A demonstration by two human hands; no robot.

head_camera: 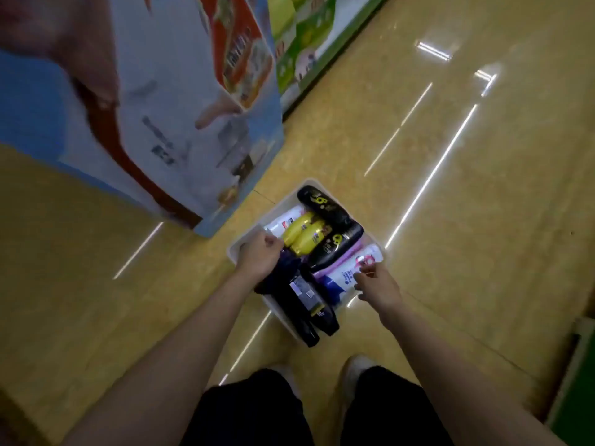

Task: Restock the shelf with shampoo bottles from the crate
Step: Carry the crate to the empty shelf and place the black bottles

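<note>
Restocking was barely begun: the left hand [257, 254] and right hand [376, 283] gripped the crate [240, 249], full of shampoo bottles [304, 235]

The person has bare forearms with no sleeves showing, black trousers [251, 410] on both legs, and what look like pale, whitish shoes [355, 368], though blurred.
</note>
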